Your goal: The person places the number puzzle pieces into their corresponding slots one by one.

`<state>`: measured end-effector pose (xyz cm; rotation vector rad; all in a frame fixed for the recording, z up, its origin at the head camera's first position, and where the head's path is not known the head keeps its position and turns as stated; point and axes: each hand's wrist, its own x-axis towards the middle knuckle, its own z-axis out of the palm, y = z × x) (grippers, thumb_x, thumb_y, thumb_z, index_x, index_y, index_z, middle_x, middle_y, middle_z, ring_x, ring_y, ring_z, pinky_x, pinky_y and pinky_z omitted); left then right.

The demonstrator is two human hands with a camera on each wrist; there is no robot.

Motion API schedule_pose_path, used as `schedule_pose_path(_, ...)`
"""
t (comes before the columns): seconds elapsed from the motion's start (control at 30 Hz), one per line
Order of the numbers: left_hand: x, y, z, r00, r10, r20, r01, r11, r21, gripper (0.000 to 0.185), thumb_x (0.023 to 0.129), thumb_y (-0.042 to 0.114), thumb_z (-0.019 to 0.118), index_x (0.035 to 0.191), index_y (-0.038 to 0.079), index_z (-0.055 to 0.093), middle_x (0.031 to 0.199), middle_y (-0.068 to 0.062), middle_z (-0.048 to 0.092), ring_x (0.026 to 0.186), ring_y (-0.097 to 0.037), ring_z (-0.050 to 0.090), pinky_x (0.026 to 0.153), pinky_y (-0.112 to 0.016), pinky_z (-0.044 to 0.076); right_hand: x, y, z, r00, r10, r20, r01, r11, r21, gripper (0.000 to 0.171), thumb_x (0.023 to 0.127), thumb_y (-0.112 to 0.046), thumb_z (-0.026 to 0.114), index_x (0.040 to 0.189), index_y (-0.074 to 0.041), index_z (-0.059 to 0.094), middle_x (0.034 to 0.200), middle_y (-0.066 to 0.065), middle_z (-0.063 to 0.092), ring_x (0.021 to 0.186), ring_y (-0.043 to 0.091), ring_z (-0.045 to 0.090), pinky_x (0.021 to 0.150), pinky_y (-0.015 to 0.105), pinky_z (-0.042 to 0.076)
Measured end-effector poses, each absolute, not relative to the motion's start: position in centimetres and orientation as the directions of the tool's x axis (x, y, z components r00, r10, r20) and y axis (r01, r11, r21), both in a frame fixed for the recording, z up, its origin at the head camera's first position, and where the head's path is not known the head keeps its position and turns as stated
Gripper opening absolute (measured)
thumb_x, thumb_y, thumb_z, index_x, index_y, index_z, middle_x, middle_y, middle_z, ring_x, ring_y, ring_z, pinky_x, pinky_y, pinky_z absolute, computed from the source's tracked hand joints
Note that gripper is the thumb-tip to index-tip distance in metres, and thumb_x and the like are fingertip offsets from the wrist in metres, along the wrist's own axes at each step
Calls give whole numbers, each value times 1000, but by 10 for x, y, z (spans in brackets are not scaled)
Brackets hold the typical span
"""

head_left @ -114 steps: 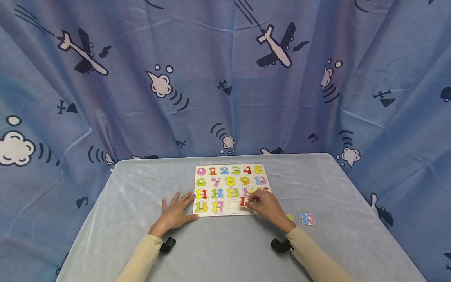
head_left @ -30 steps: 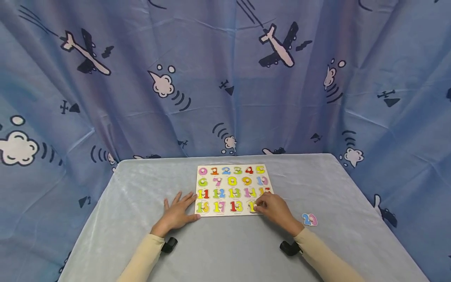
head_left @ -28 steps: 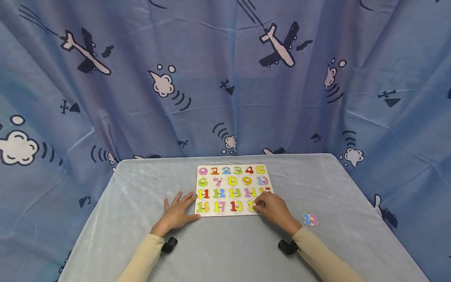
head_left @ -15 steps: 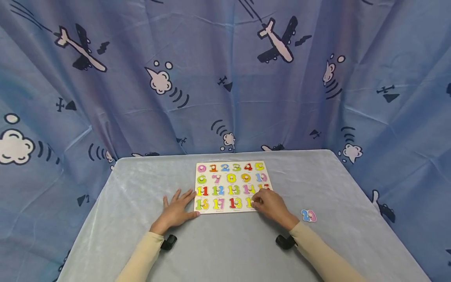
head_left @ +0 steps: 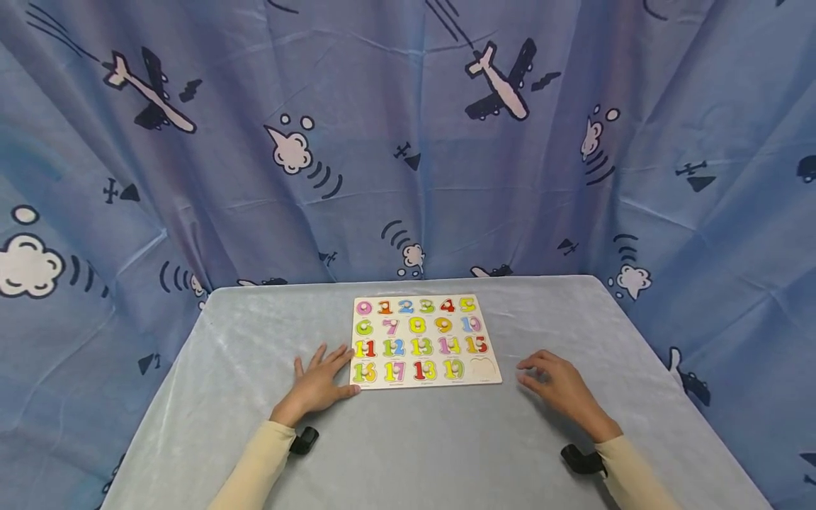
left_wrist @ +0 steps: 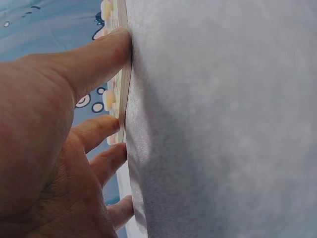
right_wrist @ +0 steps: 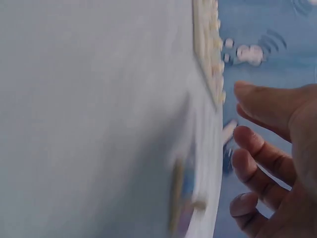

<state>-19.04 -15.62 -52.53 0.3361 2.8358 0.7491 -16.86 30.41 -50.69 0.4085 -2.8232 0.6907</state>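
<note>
A wooden number puzzle board (head_left: 409,372) lies on the table, its pegged number pieces in rows. The 19 piece (head_left: 454,370) sits in the bottom row, beside a bare recess (head_left: 482,370) at the lower right corner. My left hand (head_left: 316,386) rests spread at the board's left edge, thumb by the near corner. Right of the board, my right hand (head_left: 561,386) hovers with fingers loosely bent and nothing between them. Below those fingers in the right wrist view is the blurred blue-and-pink 20 piece (right_wrist: 177,198), hidden behind the hand in the head view.
A pale grey cloth covers the table (head_left: 408,453). Behind its far edge hangs a blue curtain (head_left: 357,85) printed with planes and clouds. Each wrist wears a black camera mount, one on the left (head_left: 304,440) and one on the right (head_left: 581,459).
My right hand has let go of the 19 piece, which now sits in the bottom row, and moved right to above the 20 piece. The left hand has stayed in place.
</note>
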Motion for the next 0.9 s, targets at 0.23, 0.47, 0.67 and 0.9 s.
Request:
schedule_pose_path(0.23, -190, -158, -527, -956, 264, -125, 169, 849, 500, 78, 84, 46, 74, 151, 23, 40, 161, -2, 32, 152, -41, 10, 109, -77, -5, -147, 349, -512, -955, -149, 257, -249, 875, -416, 23, 78, -21, 82, 98, -13, 76, 92, -2, 69, 80, 15, 64, 69, 33, 51)
schedule_pose_path(0.47, -188, -158, -526, -957, 263, -121, 168, 844, 509, 78, 84, 45, 74, 151, 22, 41, 161, -2, 33, 152, -41, 11, 108, -78, -5, -141, 361, -520, -967, -154, 203, -231, 865, -446, 23, 76, -15, 83, 98, -11, 74, 88, -5, 65, 76, -1, 54, 65, 23, 47)
schedule_pose_path(0.67, -189, -158, -526, -957, 264, -121, 170, 846, 506, 78, 84, 45, 75, 151, 22, 41, 161, -2, 33, 152, -41, 11, 109, -77, -5, -149, 352, -519, -934, -180, 309, -304, 855, -421, 12, 80, -9, 79, 91, -12, 74, 83, -9, 63, 73, -6, 50, 63, 23, 45)
schedule_pose_path(0.9, -190, -157, -526, -955, 271, -117, 178, 843, 507, 78, 84, 45, 75, 150, 22, 42, 160, -3, 33, 151, -41, 12, 108, -78, -4, -173, 309, -505, -935, -226, 274, -334, 821, -462, 10, 82, -12, 78, 91, -13, 75, 83, -9, 63, 74, 1, 52, 64, 24, 44)
